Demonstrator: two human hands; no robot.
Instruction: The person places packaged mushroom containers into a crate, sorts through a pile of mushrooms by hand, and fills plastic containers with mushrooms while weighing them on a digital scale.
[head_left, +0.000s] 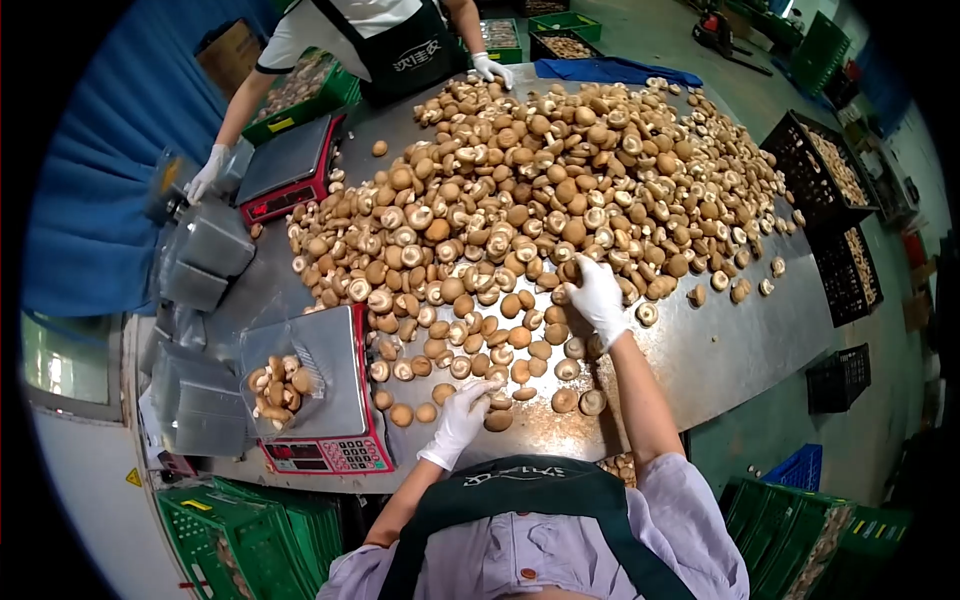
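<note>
Brown-capped shiitake mushrooms (520, 190) lie in a wide heap on the metal table (740, 340), with loose ones spread in front of me. My right hand (600, 303), in a white glove, reaches to the heap's near edge, thumb and fingers closed about a mushroom (569, 269). Nearer my body, my gloved left hand (460, 425) is curled, with a pale mushroom (496, 380) at its fingertips; its palm is hidden. On the left, a red scale (330, 455) carries a clear plastic box (312, 383) holding several mushrooms.
Across the table, a co-worker's gloved hand (490, 69) rests by the heap; the other (207, 175) is near stacked clear boxes (212, 250). A second scale (285, 170) stands at far left. Black crates (822, 175) line the right side; green crates (240, 540) stand below left.
</note>
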